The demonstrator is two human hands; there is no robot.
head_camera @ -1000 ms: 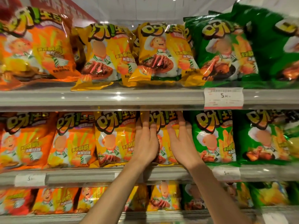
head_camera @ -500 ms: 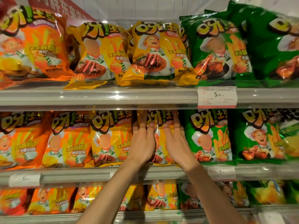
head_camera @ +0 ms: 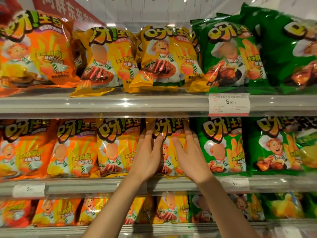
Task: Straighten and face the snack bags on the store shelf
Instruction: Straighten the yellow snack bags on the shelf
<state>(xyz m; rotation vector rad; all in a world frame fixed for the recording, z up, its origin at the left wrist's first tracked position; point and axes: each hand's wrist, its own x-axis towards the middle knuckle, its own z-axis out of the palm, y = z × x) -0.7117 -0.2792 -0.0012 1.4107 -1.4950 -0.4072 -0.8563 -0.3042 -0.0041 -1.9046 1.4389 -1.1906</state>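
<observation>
Since the earlier frame, both hands have stayed flat against the same yellow bag while the view has shifted slightly left and down, so the shelves sit a little higher. Left hand (head_camera: 148, 158) and right hand (head_camera: 190, 157), fingers straight and held close together, press on the left and right halves of a glossy yellow foil snack bag (head_camera: 167, 134) standing upright on the middle shelf (head_camera: 85, 185); neither hand curls round it. Left of this bag stands a second yellow foil bag (head_camera: 116, 146), touching it, then two crinkled orange foil bags (head_camera: 75, 148). Right of the pressed bag stand two shiny green foil bags (head_camera: 221, 145), the nearer one just beside the right hand. Each bag front carries a cartoon chef and bold yellow lettering. Along the middle shelf's grey plastic edge strip sit a white paper price tag (head_camera: 29, 190) at left and another (head_camera: 234, 183) at right. On the upper shelf (head_camera: 120, 103), puffed pillow-shaped bags lean in the same colour order; the left yellow upper bag (head_camera: 108, 60) has its lower seam hanging over the edge. A white price label with red print (head_camera: 229, 104) clips to that shelf. Lower shelf bags (head_camera: 171, 208) appear blurred.
</observation>
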